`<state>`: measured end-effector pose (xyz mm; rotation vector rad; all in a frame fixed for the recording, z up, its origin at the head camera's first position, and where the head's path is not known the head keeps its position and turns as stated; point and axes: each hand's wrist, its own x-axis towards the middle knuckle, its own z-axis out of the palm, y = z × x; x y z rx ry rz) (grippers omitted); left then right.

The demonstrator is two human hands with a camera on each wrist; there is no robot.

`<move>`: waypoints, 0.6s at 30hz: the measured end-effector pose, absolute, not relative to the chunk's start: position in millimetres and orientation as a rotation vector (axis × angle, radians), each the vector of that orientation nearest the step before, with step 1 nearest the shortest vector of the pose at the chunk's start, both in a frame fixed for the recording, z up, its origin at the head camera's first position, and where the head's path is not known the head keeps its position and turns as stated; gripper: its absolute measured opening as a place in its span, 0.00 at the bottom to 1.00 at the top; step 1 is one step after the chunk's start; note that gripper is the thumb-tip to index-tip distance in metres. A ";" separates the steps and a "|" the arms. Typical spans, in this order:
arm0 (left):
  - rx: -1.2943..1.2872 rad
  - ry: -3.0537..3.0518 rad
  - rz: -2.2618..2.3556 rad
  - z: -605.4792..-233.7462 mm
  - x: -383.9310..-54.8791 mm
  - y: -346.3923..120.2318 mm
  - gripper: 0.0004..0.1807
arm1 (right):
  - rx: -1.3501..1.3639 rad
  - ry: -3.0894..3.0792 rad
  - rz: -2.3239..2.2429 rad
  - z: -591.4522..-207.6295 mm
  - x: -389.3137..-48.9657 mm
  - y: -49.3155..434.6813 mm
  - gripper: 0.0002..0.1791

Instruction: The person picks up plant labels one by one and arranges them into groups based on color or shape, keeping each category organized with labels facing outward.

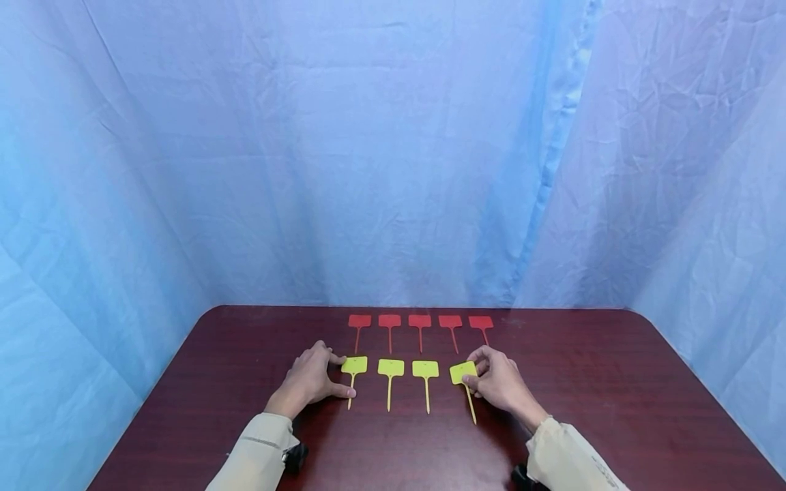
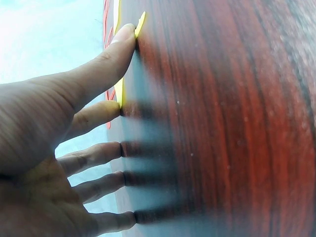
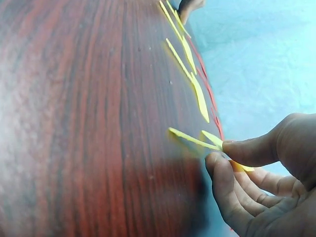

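Note:
A front row of yellow T-shaped plant labels lies across the table. My left hand [image 1: 312, 375] is at the leftmost yellow label [image 1: 355, 365]; its thumb touches the stem and its index finger the plate's edge. In the left wrist view the other fingertips [image 2: 112, 148] rest on the tabletop, fairly straight. Two more yellow labels, one left [image 1: 391, 367] and one right [image 1: 426, 369], lie flat between the hands. My right hand [image 1: 499, 378] pinches the rightmost yellow label [image 1: 463, 372] between thumb and fingers, its stem [image 3: 195, 139] slightly raised and slanted towards me.
Behind the yellow row, several red plant labels [image 1: 420, 320] lie in a line near the far edge of the dark wood-grain table [image 1: 209, 395]. Pale blue cloth [image 1: 393, 170] hangs behind the table and at both sides.

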<state>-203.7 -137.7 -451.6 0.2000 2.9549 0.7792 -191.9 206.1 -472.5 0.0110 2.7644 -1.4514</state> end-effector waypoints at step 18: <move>0.202 2.952 0.789 -452.2 -203.6 -138.3 0.37 | 0.009 2.973 -1.054 -477.6 -202.1 205.2 0.14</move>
